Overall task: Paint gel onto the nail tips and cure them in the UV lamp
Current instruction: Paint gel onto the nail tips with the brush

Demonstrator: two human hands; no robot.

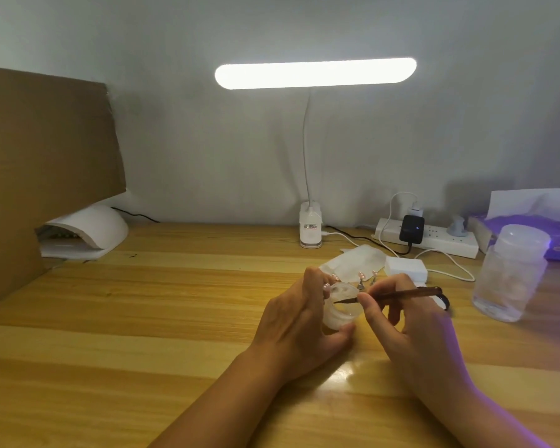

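Note:
My left hand (296, 321) grips a small frosted gel jar (341, 313) just above the wooden table. My right hand (408, 321) pinches a thin brown brush (404, 294), and its dark tip sits in the jar's open mouth. Just behind the jar, two nail tips on small metal stands (366, 279) are upright on the table. The white UV lamp (88, 232) rests at the far left by the wall, with its opening towards the left.
A cardboard sheet (42, 163) leans along the left edge. A lit clip desk lamp (311, 229) stands at the back. A power strip (434, 239) with cables, a white box (406, 268), a clear plastic bag (353, 263), a clear bottle (511, 273) and a purple tissue pack (530, 226) fill the right.

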